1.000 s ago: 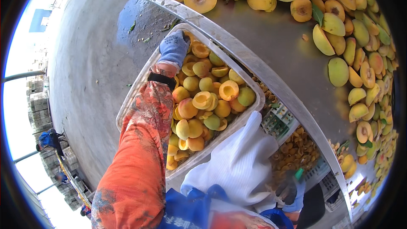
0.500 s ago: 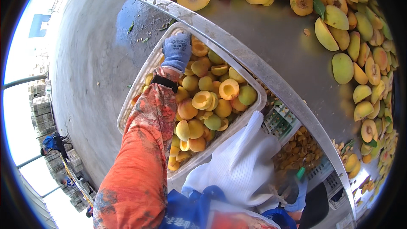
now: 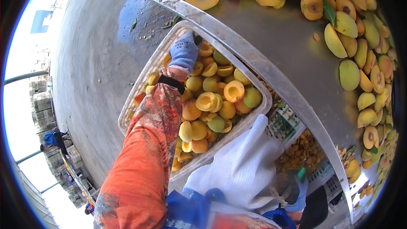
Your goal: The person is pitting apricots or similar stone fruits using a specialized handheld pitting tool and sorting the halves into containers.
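The left hand [image 3: 184, 53], in a blue-grey work glove below an orange patterned sleeve, has its fingers curled over the far rim of a white perforated plastic crate [image 3: 144, 80] — the crate lies from centre toward eleven o'clock, heaped with halved yellow peaches [image 3: 216, 101]. The right hand [image 3: 237, 169], in a white knitted glove at five o'clock, hangs near the crate's near corner; its grip cannot be told. A wet steel sorting table [image 3: 288, 55] strewn with peach halves [image 3: 352, 42] fills one to three o'clock.
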{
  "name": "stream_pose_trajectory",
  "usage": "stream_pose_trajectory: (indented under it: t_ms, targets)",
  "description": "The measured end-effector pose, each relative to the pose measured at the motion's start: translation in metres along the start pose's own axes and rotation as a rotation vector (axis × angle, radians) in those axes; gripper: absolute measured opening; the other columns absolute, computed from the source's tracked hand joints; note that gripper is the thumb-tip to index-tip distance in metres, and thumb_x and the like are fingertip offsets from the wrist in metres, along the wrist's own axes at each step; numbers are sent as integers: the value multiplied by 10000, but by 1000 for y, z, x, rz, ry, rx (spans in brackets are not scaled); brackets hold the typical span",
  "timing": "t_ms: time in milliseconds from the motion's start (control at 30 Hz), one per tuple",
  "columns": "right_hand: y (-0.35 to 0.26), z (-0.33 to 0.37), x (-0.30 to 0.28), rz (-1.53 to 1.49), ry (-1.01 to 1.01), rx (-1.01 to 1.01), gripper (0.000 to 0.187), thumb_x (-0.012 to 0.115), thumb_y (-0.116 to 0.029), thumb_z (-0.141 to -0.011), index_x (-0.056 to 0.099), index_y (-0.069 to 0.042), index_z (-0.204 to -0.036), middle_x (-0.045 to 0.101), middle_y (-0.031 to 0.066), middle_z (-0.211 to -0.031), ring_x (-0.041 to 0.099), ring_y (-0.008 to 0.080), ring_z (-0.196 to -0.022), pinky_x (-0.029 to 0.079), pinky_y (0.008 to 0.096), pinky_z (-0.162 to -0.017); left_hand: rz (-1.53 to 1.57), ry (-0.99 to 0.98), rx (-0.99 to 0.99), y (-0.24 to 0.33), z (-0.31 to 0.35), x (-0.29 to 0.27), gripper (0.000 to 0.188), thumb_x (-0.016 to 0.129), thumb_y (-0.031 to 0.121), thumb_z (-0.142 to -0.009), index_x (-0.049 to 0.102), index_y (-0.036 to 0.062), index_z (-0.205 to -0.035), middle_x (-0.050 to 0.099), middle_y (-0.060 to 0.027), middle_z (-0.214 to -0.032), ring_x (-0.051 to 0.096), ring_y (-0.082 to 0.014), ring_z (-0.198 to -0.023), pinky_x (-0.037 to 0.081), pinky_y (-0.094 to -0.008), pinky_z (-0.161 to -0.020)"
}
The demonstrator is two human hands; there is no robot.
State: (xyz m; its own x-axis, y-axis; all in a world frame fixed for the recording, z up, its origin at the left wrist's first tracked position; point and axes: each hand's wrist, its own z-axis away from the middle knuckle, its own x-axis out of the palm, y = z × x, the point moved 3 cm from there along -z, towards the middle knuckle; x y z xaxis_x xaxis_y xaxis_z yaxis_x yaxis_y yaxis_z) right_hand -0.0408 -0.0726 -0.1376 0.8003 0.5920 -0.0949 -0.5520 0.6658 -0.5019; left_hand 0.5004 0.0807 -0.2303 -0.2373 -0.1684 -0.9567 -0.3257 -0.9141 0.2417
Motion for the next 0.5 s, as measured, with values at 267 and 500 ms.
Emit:
stream_pose_trajectory:
  t_ms: [267,500]
  targets:
    - [-15,3,1,-90,-22,126,178,581,-140,-816,577,-12,-939,581,67,-757,555,166,-694,427,254,-672,394,-230,-47,0,-13,-13,325,656,271,-758,601,24,-962,630,-168,-878,615,-321,-851,480,-400,-756]
    - [-28,11,6,-68,104,24,200,606,-139,-809,545,-31,-965,538,63,-605,528,190,-434,397,285,-419,-99,-73,162,-23,-39,51,390,679,314,-734,608,61,-1023,635,-163,-967,601,-326,-941,463,-418,-832]
